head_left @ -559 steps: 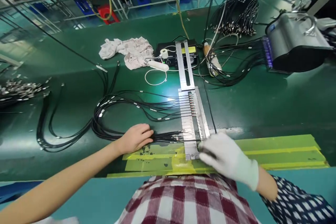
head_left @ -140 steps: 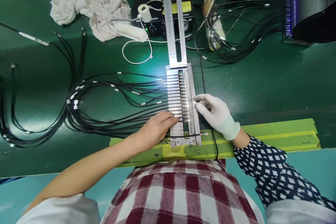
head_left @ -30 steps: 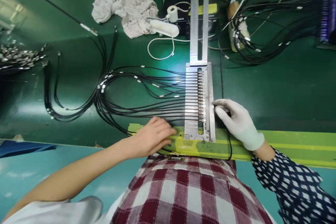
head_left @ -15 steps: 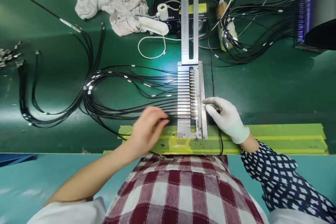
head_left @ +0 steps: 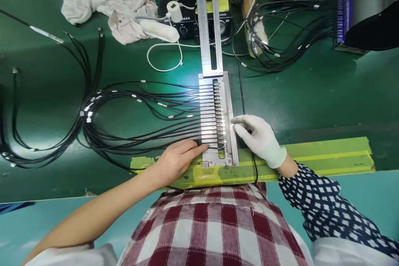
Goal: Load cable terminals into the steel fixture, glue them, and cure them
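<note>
My bare left hand (head_left: 177, 158) is closed, thumb and forefinger pinching a black cable at the lower left edge of the metal fixture (head_left: 209, 158). That cable runs over the plate into the lowest filled place of the connector row (head_left: 220, 118). Many black cables (head_left: 124, 143) enter the fixture side by side from the left, coming from a looped bundle. My gloved right hand (head_left: 255, 135) rests against the fixture's right edge rail, its thumb and forefinger closed together. Whatever may lie between those fingertips is too small to make out.
Behind the fixture are a slotted metal arm (head_left: 204, 29), a black control box (head_left: 183, 20) and crumpled white cloths (head_left: 124, 8). More cables lead to a purple-lit device (head_left: 342, 16) at the right. Yellow-green tape (head_left: 327, 158) lines the front edge.
My left hand has moved right and now reaches the fixture with a cable pinched in its fingers. My right hand stays at the rail. The whole view has shifted slightly.
</note>
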A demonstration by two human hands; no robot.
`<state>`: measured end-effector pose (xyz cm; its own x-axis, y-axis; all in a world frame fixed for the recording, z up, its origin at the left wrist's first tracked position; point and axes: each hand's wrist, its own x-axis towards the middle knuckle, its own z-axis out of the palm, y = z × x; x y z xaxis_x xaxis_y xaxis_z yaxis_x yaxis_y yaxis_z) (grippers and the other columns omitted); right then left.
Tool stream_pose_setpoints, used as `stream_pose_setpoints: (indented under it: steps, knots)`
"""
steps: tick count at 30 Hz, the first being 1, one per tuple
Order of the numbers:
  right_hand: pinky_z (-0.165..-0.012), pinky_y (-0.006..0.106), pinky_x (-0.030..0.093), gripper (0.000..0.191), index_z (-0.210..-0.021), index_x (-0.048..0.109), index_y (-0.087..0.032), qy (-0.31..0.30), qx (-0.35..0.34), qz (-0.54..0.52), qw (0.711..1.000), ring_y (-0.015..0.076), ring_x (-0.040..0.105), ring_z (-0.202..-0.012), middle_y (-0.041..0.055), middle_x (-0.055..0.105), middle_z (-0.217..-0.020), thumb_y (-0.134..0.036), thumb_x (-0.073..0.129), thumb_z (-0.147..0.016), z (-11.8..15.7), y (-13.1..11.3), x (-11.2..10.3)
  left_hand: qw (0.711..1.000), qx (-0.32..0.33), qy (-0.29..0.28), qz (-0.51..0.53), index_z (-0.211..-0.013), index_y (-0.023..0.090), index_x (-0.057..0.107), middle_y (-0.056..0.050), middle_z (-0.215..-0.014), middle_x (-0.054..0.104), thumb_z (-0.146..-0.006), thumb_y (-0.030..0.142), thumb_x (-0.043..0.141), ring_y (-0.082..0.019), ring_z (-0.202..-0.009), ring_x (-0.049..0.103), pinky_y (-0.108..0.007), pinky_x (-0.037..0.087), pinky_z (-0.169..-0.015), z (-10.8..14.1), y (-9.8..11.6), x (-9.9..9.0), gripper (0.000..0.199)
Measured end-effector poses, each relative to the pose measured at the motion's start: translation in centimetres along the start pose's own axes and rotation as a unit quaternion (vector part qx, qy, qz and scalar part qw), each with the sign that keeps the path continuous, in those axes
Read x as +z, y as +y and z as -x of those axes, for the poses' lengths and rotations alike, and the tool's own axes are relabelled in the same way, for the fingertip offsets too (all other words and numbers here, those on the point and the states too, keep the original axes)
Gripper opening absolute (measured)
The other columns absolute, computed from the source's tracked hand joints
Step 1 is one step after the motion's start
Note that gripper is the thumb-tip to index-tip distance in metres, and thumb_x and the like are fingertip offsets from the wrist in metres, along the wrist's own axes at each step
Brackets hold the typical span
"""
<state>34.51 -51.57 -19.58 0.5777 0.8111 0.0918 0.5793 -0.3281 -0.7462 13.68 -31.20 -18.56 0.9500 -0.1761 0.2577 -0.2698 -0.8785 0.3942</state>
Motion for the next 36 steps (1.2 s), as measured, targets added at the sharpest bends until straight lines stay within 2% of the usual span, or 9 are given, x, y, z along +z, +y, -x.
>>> stream_pose_setpoints:
  steps: [13, 17, 20, 23, 26, 29, 31, 34, 36]
  knots:
    - [-0.081, 0.039, 0.051, 0.019, -0.104, 0.069, -0.024, -0.004, 0.006, -0.003, 1.000, 0.0242, 0.067, -0.088, 0.0046, 0.074, -0.095, -0.033, 0.054, -0.098, 0.0, -0.1, 0.0, 0.995, 0.049, -0.048, -0.077, -0.128, 0.010, 0.059, -0.009, -0.091, 0.066, -0.098, 0.007, 0.037, -0.017, -0.076, 0.063, -0.028, 0.056, -0.069, -0.9, -0.1, -0.1, 0.037]
    - [-0.081, 0.039, 0.050, 0.017, -0.103, 0.069, -0.024, -0.003, 0.007, -0.005, 1.000, 0.0237, 0.067, -0.087, 0.0042, 0.074, -0.094, -0.031, 0.055, -0.098, -0.1, 0.0, 0.0, 0.995, 0.054, -0.039, -0.073, -0.130, 0.010, 0.057, -0.010, -0.095, 0.065, -0.099, 0.007, 0.038, -0.018, -0.080, 0.060, -0.028, 0.053, -0.073, -0.5, 0.0, 0.3, 0.037]
    - [-0.081, 0.038, 0.050, 0.017, -0.103, 0.070, -0.024, -0.003, 0.005, -0.007, 1.000, 0.0234, 0.067, -0.087, 0.0040, 0.074, -0.094, -0.031, 0.055, -0.097, -0.1, 0.1, 0.0, 0.992, 0.031, -0.015, -0.119, -0.132, 0.013, 0.058, -0.012, -0.102, 0.063, -0.099, 0.008, 0.041, -0.021, -0.089, 0.057, -0.034, 0.048, -0.081, 0.5, 0.4, 0.7, 0.038]
    - [-0.081, 0.039, 0.051, 0.018, -0.102, 0.070, -0.024, -0.002, 0.003, -0.006, 1.000, 0.0237, 0.067, -0.087, 0.0041, 0.074, -0.094, -0.031, 0.055, -0.097, -0.2, 0.2, 0.1, 0.987, 0.006, -0.024, -0.160, -0.139, 0.017, 0.056, -0.008, -0.091, 0.060, -0.097, 0.008, 0.042, -0.021, -0.083, 0.052, -0.035, 0.042, -0.075, 1.4, 0.6, 1.5, 0.045]
    - [-0.082, 0.039, 0.051, 0.018, -0.102, 0.070, -0.024, 0.000, -0.001, -0.001, 1.000, 0.0242, 0.068, -0.089, 0.0044, 0.075, -0.097, -0.030, 0.054, -0.097, -0.2, 0.3, 0.2, 0.989, 0.000, -0.026, -0.144, -0.143, 0.018, 0.053, -0.007, -0.087, 0.059, -0.096, 0.007, 0.042, -0.021, -0.081, 0.051, -0.034, 0.038, -0.072, 1.6, 0.6, 1.9, 0.049]
    - [-0.082, 0.040, 0.051, 0.018, -0.102, 0.070, -0.024, 0.002, -0.008, 0.010, 1.000, 0.0244, 0.068, -0.090, 0.0046, 0.075, -0.098, -0.030, 0.054, -0.097, -0.1, 0.4, 0.3, 0.993, -0.019, -0.030, -0.116, -0.142, 0.020, 0.054, -0.007, -0.092, 0.062, -0.097, 0.006, 0.041, -0.021, -0.086, 0.053, -0.034, 0.038, -0.077, 1.4, 0.7, 1.1, 0.049]
    - [-0.081, 0.040, 0.051, 0.018, -0.102, 0.069, -0.023, 0.002, -0.012, 0.013, 1.000, 0.0243, 0.068, -0.089, 0.0046, 0.075, -0.097, -0.031, 0.054, -0.097, 0.0, 0.5, 0.3, 0.996, -0.030, -0.058, -0.060, -0.140, 0.018, 0.053, -0.009, -0.100, 0.064, -0.099, 0.010, 0.042, -0.021, -0.093, 0.055, -0.036, 0.040, -0.084, 2.0, 1.1, -0.1, 0.044]
    - [-0.080, 0.040, 0.051, 0.017, -0.102, 0.069, -0.023, 0.000, -0.015, 0.009, 1.000, 0.0240, 0.068, -0.088, 0.0044, 0.075, -0.097, -0.030, 0.055, -0.097, 0.1, 0.4, 0.3, 0.990, -0.024, -0.132, 0.044, -0.128, 0.015, 0.056, -0.011, -0.110, 0.064, -0.100, 0.022, 0.051, -0.023, -0.102, 0.056, -0.037, 0.043, -0.092, 4.3, 2.0, -2.1, 0.030]
    - [-0.081, 0.040, 0.051, 0.016, -0.102, 0.070, -0.023, 0.002, -0.017, 0.009, 1.000, 0.0239, 0.068, -0.088, 0.0042, 0.075, -0.097, -0.029, 0.055, -0.096, 0.1, 0.4, 0.3, 0.983, -0.034, -0.170, 0.064, -0.115, 0.017, 0.060, -0.011, -0.109, 0.064, -0.099, 0.024, 0.053, -0.023, -0.102, 0.057, -0.036, 0.045, -0.090, 6.2, 2.3, -2.9, 0.018]
